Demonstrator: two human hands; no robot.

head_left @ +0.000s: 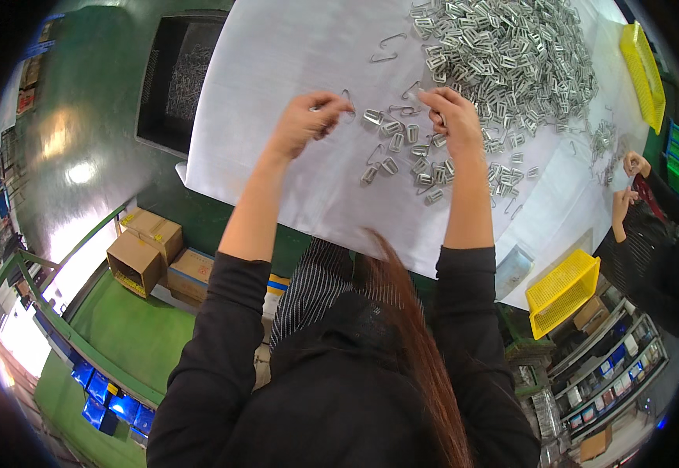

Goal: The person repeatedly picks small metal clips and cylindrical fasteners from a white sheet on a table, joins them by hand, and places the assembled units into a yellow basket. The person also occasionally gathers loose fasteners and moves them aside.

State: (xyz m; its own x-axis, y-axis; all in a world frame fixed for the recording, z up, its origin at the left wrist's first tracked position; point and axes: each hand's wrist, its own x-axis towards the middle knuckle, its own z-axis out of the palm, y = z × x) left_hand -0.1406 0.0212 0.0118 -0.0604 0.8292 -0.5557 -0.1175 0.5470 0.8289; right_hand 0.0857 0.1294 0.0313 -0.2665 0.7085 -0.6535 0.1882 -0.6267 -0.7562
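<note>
My left hand point(306, 123), slightly blurred, is closed above the white-covered table, with a thin bent wire hook point(348, 97) at its fingertips. To the right, my right hand point(454, 117) is pinched over the front edge of the large heap of silver metal buckles point(515, 58). Another wire hook point(410, 89) shows right beside its fingertips; what those fingers hold is too small to make out. Between and below my hands lie several loose buckles point(396, 141) mixed with wire hooks. Two more wire hooks point(384, 58) rest farther back, left of the heap.
A black bin point(154, 97) with small metal parts stands beyond the table's left edge. Yellow baskets point(562, 292) sit at the right. Another person's hands point(630, 178) work at the table's right side, near a small hook pile point(602, 139). Cardboard boxes point(146, 246) stand lower left.
</note>
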